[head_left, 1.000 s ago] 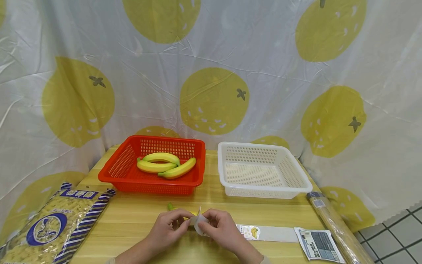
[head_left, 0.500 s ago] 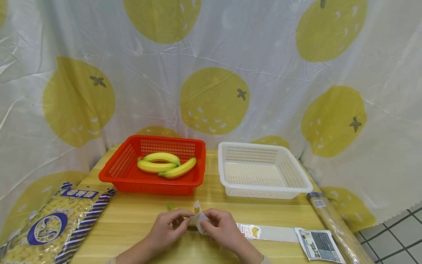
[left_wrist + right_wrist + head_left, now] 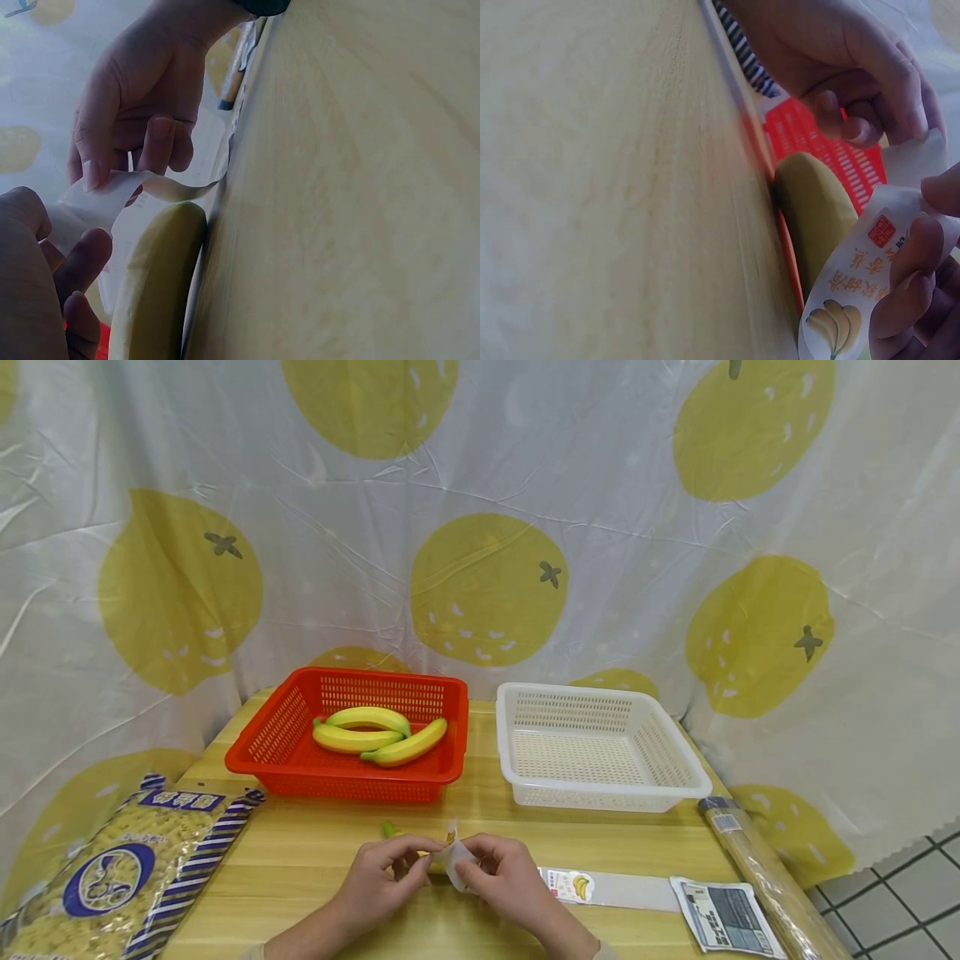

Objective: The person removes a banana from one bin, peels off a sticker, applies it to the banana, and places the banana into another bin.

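Observation:
My left hand (image 3: 382, 878) and right hand (image 3: 498, 878) meet at the front middle of the table. Both pinch a white strip of banana stickers (image 3: 844, 300) between thumb and fingers. Its curled end (image 3: 94, 199) bridges the two hands, and a small printed piece stands up there. From under my right hand the rest of the strip runs flat to the right, showing another banana sticker (image 3: 580, 887). A yellow banana (image 3: 161, 285) lies on the table just behind the hands; only its green tip (image 3: 388, 829) and bits of yellow show past the fingers in the head view.
Behind stands a red basket (image 3: 345, 787) with 3 bananas in it, and right of it a white basket (image 3: 600, 800). A pasta bag (image 3: 120, 860) lies at left. A small grey-and-white packet (image 3: 726, 917) and a long clear-wrapped bundle (image 3: 765, 877) lie at right.
The small printed piece between the hands tipped up to show its banana print, then turned more edge-on. Both hands have stayed in nearly the same place, still pinching the strip.

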### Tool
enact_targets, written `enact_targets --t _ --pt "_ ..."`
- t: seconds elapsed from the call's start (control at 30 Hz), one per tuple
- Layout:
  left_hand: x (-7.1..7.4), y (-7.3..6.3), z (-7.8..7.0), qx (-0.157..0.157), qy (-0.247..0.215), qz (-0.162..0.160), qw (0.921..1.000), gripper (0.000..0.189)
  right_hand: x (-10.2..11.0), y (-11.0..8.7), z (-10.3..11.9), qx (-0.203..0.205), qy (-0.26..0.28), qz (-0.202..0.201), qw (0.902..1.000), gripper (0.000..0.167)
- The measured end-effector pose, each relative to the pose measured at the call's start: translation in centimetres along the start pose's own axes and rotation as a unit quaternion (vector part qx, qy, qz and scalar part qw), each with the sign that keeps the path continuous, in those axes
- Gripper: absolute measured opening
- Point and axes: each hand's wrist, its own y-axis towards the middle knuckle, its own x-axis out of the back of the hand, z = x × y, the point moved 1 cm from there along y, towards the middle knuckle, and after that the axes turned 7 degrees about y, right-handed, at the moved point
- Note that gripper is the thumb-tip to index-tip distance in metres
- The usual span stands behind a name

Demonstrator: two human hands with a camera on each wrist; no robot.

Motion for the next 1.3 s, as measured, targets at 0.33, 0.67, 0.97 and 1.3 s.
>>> enact_targets --t 0.33,0.67,0.97,1.3 --pt "-0.07 -0.13 0.13 0.010 -0.008 0.003 0.9999 0.037 0.08 0.00 0.15 0.006 -0.011 0.000 0.9999 0.017" --pt "0.08 0.01 -0.20 0.012 -0.012 0.003 0.9998 0.035 0.17 0.18 -0.18 0.022 -0.009 0.003 0.9997 0.019" --pt "0.33 0.02 -0.53 0.024 -0.024 0.011 0.9994 0.033 0.18 0.14 -0.05 0.014 -0.013 -0.009 0.9998 0.020" --pt "0.27 0.14 -0.50 0.020 -0.021 0.004 0.9996 0.030 0.67 0.27 0.29 -0.024 -0.034 -0.081 0.9959 0.018"
